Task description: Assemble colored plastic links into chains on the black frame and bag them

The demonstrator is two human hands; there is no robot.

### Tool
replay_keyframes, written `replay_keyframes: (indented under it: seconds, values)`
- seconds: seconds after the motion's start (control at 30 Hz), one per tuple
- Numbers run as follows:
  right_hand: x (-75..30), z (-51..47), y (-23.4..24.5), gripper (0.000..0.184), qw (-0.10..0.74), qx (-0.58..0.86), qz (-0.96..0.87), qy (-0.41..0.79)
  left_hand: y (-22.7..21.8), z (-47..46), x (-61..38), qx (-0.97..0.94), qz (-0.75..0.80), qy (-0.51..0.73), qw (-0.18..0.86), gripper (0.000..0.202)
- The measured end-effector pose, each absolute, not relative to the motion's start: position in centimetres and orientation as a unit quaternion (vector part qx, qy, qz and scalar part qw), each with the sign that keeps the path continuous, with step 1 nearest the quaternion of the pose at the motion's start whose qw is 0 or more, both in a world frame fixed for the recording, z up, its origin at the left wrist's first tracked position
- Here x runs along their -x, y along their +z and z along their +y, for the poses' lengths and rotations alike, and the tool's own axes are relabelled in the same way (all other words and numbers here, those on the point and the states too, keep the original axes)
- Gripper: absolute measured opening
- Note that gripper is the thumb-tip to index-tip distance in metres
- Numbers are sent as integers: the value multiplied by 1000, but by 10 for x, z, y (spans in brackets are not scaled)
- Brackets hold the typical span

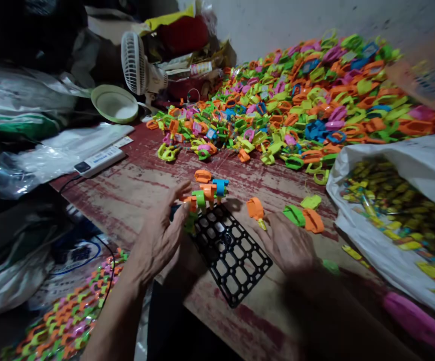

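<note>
A black plastic grid tray [236, 260] lies on the table, most of its openings bare. Small watch-shaped plastic toys stand upright at its far end, among them a green toy [199, 199], an orange toy [208, 190] and a blue toy [220, 187]. My left hand [162, 235] is at the tray's far left corner, thumb and fingers curled around the orange toy watch [190, 201] at the end of the row. To the right of the tray, my right hand [287, 243] pinches another orange toy watch [255, 207] by its yellow stem.
A big heap of colourful toys [277, 110] covers the back of the table. At the right is an open white sack [337, 185] of yellow pieces. A power strip [100, 161], bowl [115, 104] and fan [134, 62] stand at the left. Loose toys [303, 218] lie beyond my right hand.
</note>
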State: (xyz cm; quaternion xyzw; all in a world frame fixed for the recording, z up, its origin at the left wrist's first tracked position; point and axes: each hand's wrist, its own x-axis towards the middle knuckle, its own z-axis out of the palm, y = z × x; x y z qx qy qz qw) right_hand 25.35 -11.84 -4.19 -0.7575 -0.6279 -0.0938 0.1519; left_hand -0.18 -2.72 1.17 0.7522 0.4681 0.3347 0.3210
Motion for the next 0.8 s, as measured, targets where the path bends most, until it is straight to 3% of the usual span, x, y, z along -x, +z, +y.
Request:
replay_keyframes:
  seconds: [0.23,0.37,0.5,0.63,0.8]
  values:
    - [-271,-115,-34,13,87,760,-643,-40,38,-29,7,-731,481,402,272,53]
    - [-255,-110,-33,21,215,729,-650,-6,24,-28,-2,-733,469,357,340,51]
    - [-210,-106,-44,33,350,702,-615,79,10,-26,-10,-747,432,377,337,41]
    - [-182,-96,-58,30,390,699,-560,213,15,-29,-13,-749,444,380,312,40]
    - [-175,-74,-59,25,439,616,-613,229,21,-32,-14,-755,441,382,298,39]
